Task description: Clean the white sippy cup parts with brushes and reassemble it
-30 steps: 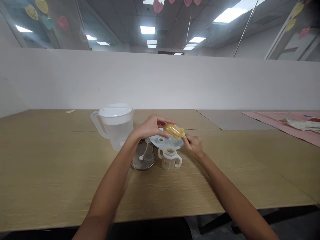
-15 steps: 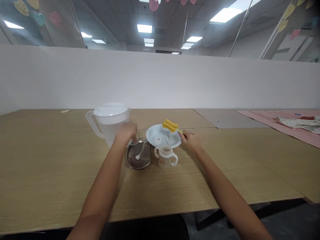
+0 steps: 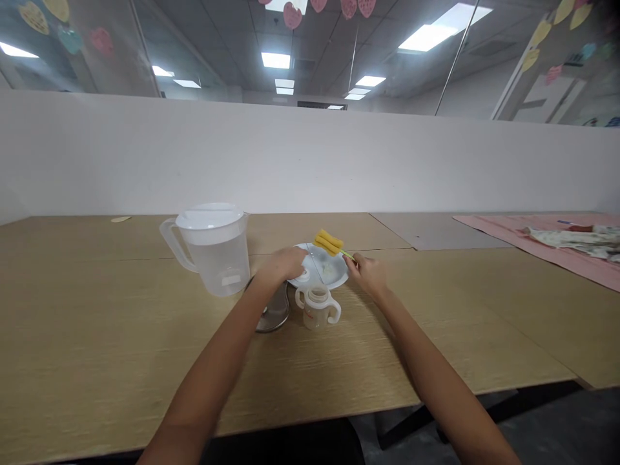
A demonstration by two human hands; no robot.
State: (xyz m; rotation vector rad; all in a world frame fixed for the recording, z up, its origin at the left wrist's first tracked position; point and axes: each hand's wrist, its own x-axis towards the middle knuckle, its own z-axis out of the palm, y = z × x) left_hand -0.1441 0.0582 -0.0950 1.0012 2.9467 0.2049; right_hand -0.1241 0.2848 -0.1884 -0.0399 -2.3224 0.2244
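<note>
My right hand (image 3: 371,274) grips the thin green handle of a sponge brush, whose yellow sponge head (image 3: 329,242) hangs over a white plate (image 3: 341,276). At the plate's left side, my left hand (image 3: 289,263) reaches down with bent fingers closed at a white plastic ring (image 3: 303,276), partly hidden under them. Just in front of the plate stands a clear baby bottle (image 3: 316,315) with two white handles and an uncovered top. A kidney-shaped metal tray (image 3: 278,313) lies beneath my left forearm, which hides much of it.
A lidded translucent pitcher (image 3: 220,258) stands left of the tray, its handle pointing left. Far right, a pink cloth (image 3: 513,236) carries folded fabric (image 3: 571,239). A small flat pale piece (image 3: 121,219) lies at the back left. A white wall (image 3: 300,155) rises behind the table.
My left hand has moved right, from beside the pitcher and over the tray to the ring on the plate. My right hand still holds the sponge brush in about the same place.
</note>
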